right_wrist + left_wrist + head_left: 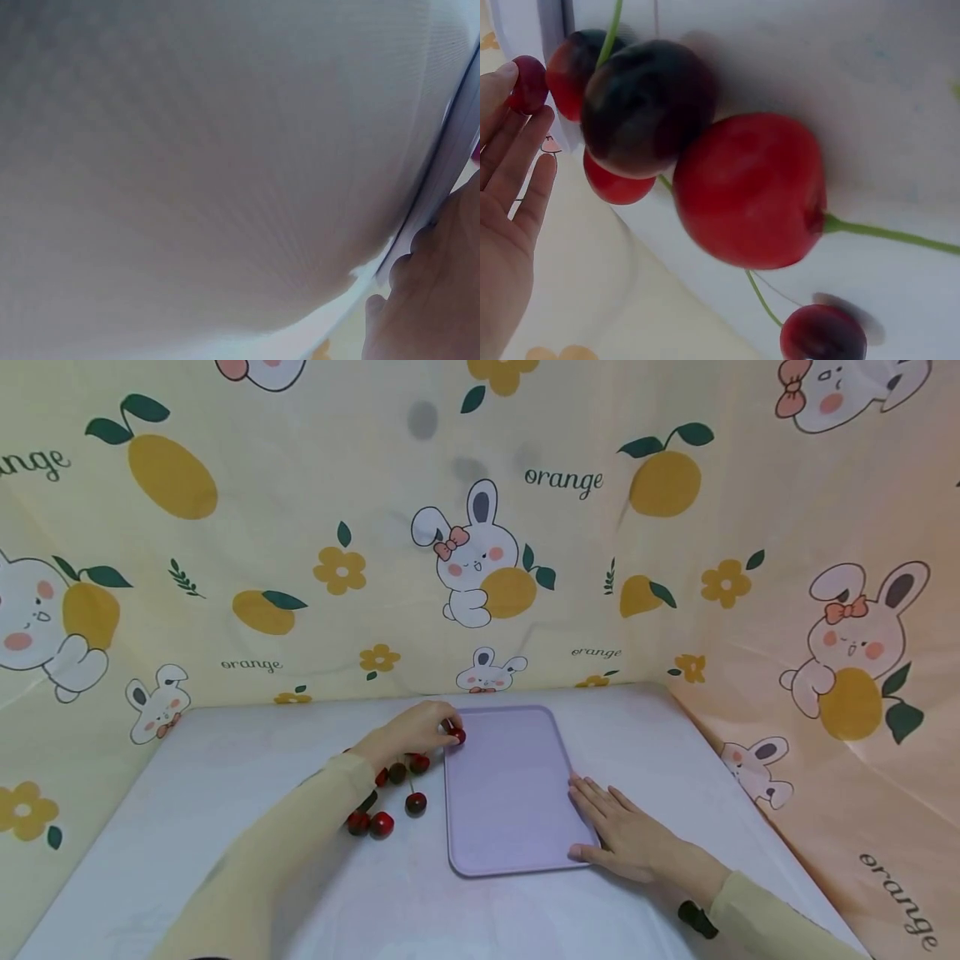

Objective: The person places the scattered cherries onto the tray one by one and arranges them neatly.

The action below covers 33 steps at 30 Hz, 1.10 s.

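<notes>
My left hand [412,728] pinches a dark red cherry [457,737] between thumb and fingertips, at the far left corner of a lilac tray [510,802]. In the left wrist view the held cherry [529,86] shows between the thumb and the first finger. Flat along the tray's right edge rests my right hand [628,833], fingers straight and thumb near the front corner. The right wrist view catches the tray's side [439,176] beside the knuckles. Left of the tray lie several cherries [382,824], red to nearly black, partly hidden by the left forearm; some have green stems.
A white cloth [390,910] covers the table. Behind and to the right hangs a cream curtain [390,468] printed with rabbits and oranges. A small black object [697,920] shows at the right wrist.
</notes>
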{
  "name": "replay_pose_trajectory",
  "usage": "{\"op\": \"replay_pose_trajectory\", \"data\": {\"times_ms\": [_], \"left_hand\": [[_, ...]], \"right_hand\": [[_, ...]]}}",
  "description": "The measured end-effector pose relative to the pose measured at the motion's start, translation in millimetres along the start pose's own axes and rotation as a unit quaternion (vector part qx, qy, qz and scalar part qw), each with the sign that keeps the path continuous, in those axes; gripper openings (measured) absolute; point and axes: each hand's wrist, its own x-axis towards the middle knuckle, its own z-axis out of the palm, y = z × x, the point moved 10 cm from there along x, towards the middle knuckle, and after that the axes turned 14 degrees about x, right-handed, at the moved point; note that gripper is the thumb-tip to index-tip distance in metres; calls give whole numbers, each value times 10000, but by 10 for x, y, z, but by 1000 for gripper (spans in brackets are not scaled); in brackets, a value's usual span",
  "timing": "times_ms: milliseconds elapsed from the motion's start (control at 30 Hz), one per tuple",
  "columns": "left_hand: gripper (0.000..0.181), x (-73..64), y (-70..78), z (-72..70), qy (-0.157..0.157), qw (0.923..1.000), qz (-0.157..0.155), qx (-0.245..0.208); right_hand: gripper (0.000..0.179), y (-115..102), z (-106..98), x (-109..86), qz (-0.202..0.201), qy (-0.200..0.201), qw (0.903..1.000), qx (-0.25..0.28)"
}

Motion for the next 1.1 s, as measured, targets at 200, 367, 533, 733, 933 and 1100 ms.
{"op": "replay_pose_trajectory", "data": {"times_ms": [200,367,533,733,933,1100], "left_hand": [[19,23,-40,47,-155,9997,-174,46],[19,32,-55,67,-181,9996,-183,87],[20,26,-62,89,-182,9995,-181,185],[21,11,-71,100,-194,9994,-236,180],[23,1,-70,70,-149,9992,-276,240],[24,-13,-60,34,-31,9994,-212,260]], "right_hand": [[93,12,22,-12,33,-10,10000,6],[93,21,31,-12,51,5,10000,-25],[93,16,32,-19,67,18,10000,11],[93,-3,29,-24,94,-13,9999,47],[93,-14,15,3,96,-48,9999,10],[94,-7,14,8,133,-68,9999,31]]}}
